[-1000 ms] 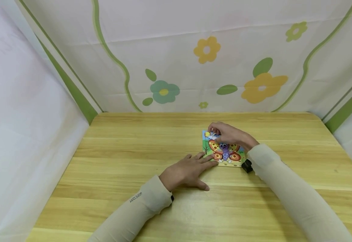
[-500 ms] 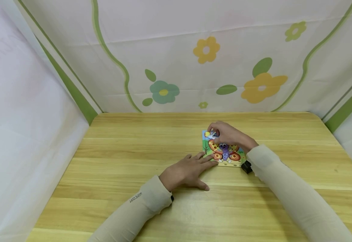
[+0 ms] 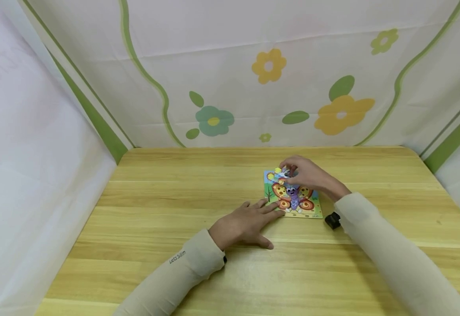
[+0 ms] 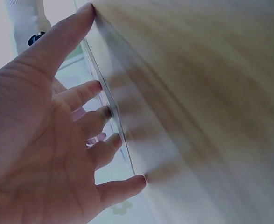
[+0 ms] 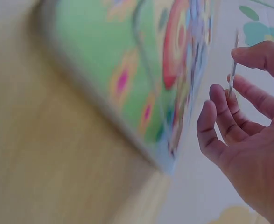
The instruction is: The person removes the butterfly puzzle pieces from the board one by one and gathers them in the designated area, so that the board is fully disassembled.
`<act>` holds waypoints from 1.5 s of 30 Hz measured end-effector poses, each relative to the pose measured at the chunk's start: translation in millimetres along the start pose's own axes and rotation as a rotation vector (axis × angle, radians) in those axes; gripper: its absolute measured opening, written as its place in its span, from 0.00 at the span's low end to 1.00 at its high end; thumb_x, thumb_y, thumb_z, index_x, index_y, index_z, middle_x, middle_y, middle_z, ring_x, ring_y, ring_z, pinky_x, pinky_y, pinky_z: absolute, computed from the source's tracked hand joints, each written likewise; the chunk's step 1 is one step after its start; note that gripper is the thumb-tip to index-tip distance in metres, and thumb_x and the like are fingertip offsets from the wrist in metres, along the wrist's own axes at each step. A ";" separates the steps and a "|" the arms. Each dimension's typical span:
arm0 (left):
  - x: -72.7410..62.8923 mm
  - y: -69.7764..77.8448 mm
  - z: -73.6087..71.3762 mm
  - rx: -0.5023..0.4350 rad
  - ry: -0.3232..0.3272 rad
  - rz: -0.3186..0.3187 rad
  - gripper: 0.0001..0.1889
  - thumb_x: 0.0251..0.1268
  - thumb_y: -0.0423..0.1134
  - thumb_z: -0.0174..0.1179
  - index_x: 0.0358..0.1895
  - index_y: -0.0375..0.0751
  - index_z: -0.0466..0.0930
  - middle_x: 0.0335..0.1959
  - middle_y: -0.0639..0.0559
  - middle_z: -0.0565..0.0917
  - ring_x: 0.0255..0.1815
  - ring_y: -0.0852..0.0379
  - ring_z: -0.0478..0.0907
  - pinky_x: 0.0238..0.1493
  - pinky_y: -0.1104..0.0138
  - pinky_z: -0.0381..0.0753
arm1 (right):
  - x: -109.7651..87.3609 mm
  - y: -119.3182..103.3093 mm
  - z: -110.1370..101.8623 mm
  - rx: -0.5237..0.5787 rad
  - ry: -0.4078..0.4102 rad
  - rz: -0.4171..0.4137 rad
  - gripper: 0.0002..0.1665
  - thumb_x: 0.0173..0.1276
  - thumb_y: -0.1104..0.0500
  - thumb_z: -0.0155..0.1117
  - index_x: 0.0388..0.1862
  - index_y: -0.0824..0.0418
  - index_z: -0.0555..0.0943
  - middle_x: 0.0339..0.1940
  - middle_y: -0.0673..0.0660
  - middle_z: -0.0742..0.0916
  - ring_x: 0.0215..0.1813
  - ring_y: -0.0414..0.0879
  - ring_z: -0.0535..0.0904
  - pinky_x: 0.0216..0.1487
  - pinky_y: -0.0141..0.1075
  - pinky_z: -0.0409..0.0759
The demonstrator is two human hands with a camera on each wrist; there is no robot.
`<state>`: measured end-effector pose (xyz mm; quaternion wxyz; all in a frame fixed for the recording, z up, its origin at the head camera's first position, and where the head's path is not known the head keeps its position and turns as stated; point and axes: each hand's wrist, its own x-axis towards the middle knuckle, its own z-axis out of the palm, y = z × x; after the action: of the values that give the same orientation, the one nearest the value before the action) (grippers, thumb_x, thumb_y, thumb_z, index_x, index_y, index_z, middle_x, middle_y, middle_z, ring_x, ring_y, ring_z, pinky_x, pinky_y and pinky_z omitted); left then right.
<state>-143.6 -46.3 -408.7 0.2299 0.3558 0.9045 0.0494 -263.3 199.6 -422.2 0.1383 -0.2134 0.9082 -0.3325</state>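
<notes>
A square jigsaw puzzle board (image 3: 312,213) with a butterfly picture lies toward the back of the table, right of centre. My left hand (image 3: 246,224) is spread flat, its fingertips on the board's lower left edge and its thumb on the wood. Above the board's upper part, my right hand (image 3: 308,173) pinches a thin puzzle piece (image 5: 233,70) between thumb and fingers. The right wrist view shows this piece edge-on, clear of the board. In the head view the right hand covers the board's upper right part.
A small black device (image 3: 332,220) sits at the right sleeve's cuff, beside the board's lower right corner. The wooden table (image 3: 166,197) ends at the back against a white curtain (image 3: 222,70) printed with flowers.
My right hand has lifted the puzzle piece off the board's upper area and moved slightly right and back. The left hand has stayed in place.
</notes>
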 end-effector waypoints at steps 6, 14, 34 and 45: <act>-1.8 3.0 -1.4 0.068 0.025 0.012 0.49 0.68 0.66 0.65 0.86 0.61 0.51 0.88 0.59 0.49 0.89 0.49 0.46 0.85 0.44 0.55 | -22.7 26.0 -25.8 -0.034 0.071 0.010 0.28 0.72 0.63 0.67 0.69 0.66 0.78 0.63 0.67 0.81 0.60 0.60 0.78 0.60 0.56 0.79; -1.8 3.9 -1.3 0.100 0.029 0.008 0.49 0.67 0.66 0.65 0.86 0.60 0.51 0.88 0.58 0.50 0.89 0.50 0.48 0.85 0.45 0.56 | -48.5 75.8 -57.3 -0.095 0.100 0.085 0.26 0.73 0.64 0.66 0.68 0.71 0.77 0.62 0.71 0.80 0.56 0.60 0.79 0.51 0.44 0.79; -1.9 2.4 -2.2 0.054 0.012 0.009 0.49 0.67 0.65 0.65 0.86 0.62 0.50 0.88 0.59 0.48 0.89 0.51 0.46 0.86 0.45 0.54 | -42.3 108.0 -71.4 -0.106 0.054 0.064 0.24 0.75 0.65 0.65 0.67 0.72 0.79 0.53 0.65 0.79 0.47 0.50 0.71 0.46 0.34 0.72; -2.2 2.6 -3.0 0.062 0.009 0.007 0.50 0.67 0.64 0.66 0.86 0.61 0.50 0.89 0.59 0.47 0.89 0.50 0.46 0.85 0.46 0.55 | -42.9 101.0 -69.4 -0.095 0.061 0.046 0.27 0.74 0.66 0.65 0.69 0.73 0.76 0.65 0.72 0.77 0.55 0.60 0.73 0.53 0.48 0.75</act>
<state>-142.0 -45.6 -404.6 0.2147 0.3656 0.9054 0.0237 -283.0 327.5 -433.0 0.1079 -0.1886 0.9314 -0.2919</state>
